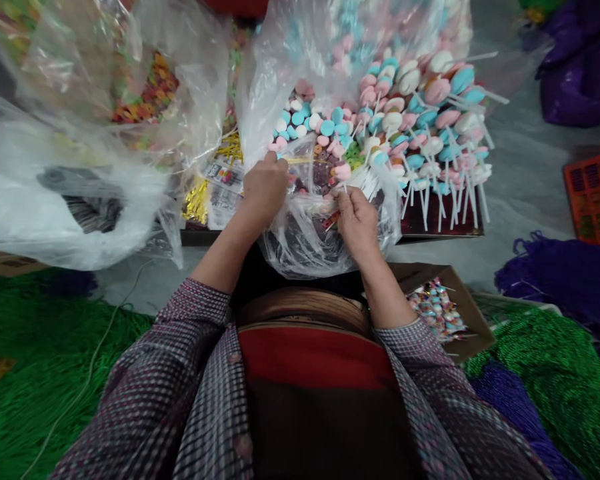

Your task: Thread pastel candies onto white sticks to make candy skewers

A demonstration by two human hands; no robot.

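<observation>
My left hand (266,188) is at the left edge of a pile of pink, blue and white round candies (300,119). Its fingers are bent together, and what lies between them is hidden. Lower and to the right, my right hand (357,219) pinches a short white stick, with a pink candy at its upper end; it looks like a lollipop (343,173). Between both hands lies a clear plastic bag (305,243), hanging over the table edge towards my lap. Small ring-shaped candies (323,175) and loose white sticks (370,181) show around it.
Many candy lollipops on white sticks (430,140) are heaped at the right. Gold twist ties (196,200) and plastic bags (75,213) lie left. A cardboard box (463,313) of wrapped candies stands beside my right arm. Green strands (45,373) and an orange crate (594,193) are on the floor.
</observation>
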